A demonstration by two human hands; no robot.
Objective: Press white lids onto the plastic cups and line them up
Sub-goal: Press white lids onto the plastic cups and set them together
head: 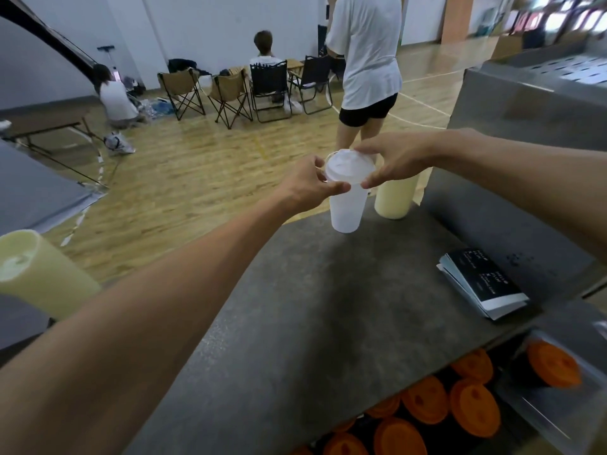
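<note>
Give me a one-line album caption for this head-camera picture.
Both hands, left hand and right hand, grip a white lid on a plastic cup at the grey counter edge.

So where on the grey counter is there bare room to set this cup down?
Bare grey counter stretches between the clear cup and the booklets, toward the near edge. It is crowded at the far edge by the cream cup stack, with orange lids below the near edge.

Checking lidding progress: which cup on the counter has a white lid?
The clear cup held by both hands, white lid on top. The cream cup beside it is partly hidden by the right hand.
</note>
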